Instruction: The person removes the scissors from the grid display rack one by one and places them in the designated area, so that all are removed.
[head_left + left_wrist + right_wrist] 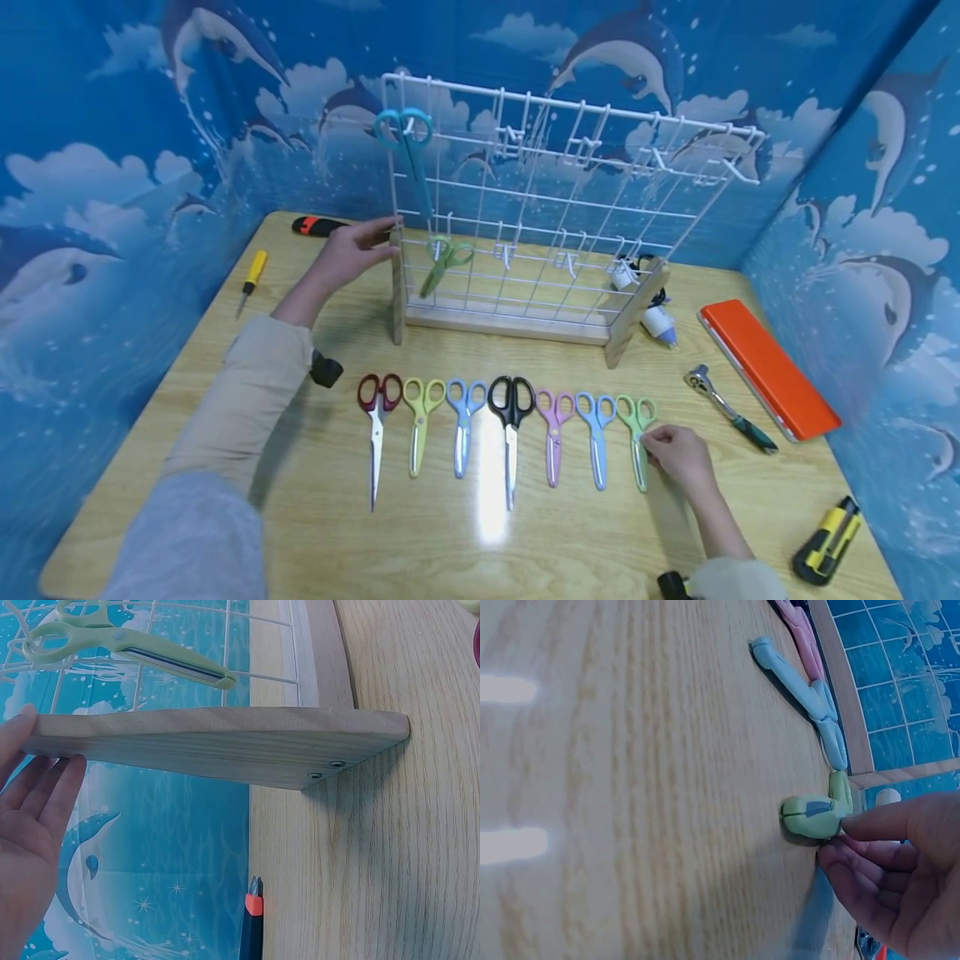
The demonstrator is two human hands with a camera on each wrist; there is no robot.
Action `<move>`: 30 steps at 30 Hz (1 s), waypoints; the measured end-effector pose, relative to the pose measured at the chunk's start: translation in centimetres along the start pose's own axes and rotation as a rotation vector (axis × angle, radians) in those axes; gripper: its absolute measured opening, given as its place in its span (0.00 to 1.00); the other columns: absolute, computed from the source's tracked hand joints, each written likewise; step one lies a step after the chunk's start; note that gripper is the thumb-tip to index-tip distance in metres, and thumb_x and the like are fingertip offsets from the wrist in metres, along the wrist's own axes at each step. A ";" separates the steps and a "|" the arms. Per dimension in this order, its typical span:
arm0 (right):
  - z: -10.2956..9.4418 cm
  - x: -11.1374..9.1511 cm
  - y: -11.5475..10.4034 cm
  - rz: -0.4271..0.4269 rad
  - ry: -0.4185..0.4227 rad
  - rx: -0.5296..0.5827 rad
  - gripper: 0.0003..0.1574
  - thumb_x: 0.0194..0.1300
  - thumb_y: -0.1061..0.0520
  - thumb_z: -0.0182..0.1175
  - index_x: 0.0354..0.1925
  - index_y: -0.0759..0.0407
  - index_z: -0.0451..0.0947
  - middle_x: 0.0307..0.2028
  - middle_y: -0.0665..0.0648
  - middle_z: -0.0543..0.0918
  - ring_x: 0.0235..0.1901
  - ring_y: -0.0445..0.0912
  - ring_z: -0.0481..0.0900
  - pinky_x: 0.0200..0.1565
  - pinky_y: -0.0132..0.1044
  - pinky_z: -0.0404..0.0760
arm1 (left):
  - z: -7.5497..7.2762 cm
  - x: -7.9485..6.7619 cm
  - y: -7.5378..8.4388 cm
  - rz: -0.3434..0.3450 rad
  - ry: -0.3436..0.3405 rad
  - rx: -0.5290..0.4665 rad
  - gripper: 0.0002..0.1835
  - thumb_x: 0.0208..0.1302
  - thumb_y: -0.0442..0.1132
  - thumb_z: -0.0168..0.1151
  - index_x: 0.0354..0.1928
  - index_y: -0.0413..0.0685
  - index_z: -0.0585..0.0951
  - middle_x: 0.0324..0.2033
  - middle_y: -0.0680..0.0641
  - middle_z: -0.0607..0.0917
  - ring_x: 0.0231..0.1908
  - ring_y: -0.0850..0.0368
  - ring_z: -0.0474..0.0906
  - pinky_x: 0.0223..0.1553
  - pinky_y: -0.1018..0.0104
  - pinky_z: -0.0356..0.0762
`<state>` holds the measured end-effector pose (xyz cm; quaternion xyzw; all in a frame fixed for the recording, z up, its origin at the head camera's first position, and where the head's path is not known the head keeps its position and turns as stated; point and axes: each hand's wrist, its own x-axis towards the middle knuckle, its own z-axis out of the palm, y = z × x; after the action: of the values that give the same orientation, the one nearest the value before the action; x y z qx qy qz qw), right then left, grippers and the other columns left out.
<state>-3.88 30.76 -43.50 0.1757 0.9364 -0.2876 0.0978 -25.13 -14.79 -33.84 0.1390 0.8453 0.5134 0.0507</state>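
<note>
My left hand (356,254) holds the left wooden upright (225,724) of a white wire rack (525,196), thumb on one side and fingers on the other. On the rack hang teal scissors (409,150) at the upper left and green scissors (442,268) below them. My right hand (681,454) pinches the light green scissors (810,817) at the right end of a row on the table. Left of these lie blue scissors (597,442), pink scissors (554,437), black-handled scissors (512,408) and several more, all with handles toward the rack.
Around the rack lie a yellow screwdriver (253,275), a black and orange tool (318,226) and a white glue gun (658,323). To the right are an orange case (768,367), a ratchet wrench (727,408) and a yellow-black cutter (827,542). Bare hooks (567,262) line the rack.
</note>
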 end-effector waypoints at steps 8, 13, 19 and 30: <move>-0.6 0.5 -1.1 -0.089 0.096 -0.053 0.16 0.56 0.53 0.52 0.29 0.65 0.77 0.19 0.52 0.76 0.19 0.41 0.68 0.20 0.31 0.66 | -0.1 0.0 0.1 -0.004 0.001 0.010 0.29 0.50 0.50 0.58 0.57 0.68 0.65 0.57 0.53 0.66 0.55 0.58 0.63 0.51 0.63 0.68; -1.7 1.1 -4.6 -0.236 0.014 0.118 0.19 0.59 0.50 0.51 0.36 0.66 0.75 0.25 0.58 0.78 0.23 0.44 0.75 0.24 0.33 0.75 | -0.1 0.0 0.1 -0.013 -0.006 -0.008 0.29 0.50 0.48 0.59 0.58 0.65 0.64 0.57 0.53 0.66 0.55 0.57 0.63 0.52 0.62 0.67; -3.3 1.6 -12.3 -0.483 -0.187 0.326 0.21 0.59 0.49 0.51 0.41 0.66 0.73 0.32 0.62 0.79 0.30 0.47 0.78 0.33 0.34 0.79 | -0.1 0.0 -0.1 -0.011 -0.014 -0.022 0.30 0.51 0.48 0.59 0.58 0.64 0.64 0.57 0.53 0.66 0.56 0.57 0.62 0.52 0.62 0.66; -4.9 1.7 -27.3 -0.789 -0.273 0.551 0.18 0.59 0.55 0.53 0.43 0.66 0.73 0.37 0.60 0.78 0.34 0.45 0.77 0.40 0.39 0.77 | -0.3 -0.7 1.1 -0.001 -0.029 -0.039 0.28 0.52 0.44 0.58 0.58 0.59 0.65 0.57 0.50 0.66 0.56 0.56 0.63 0.52 0.62 0.66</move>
<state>-16.35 12.96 -26.24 -0.2120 0.7993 -0.5598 0.0529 -24.35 -14.76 -32.73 0.1446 0.8343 0.5279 0.0659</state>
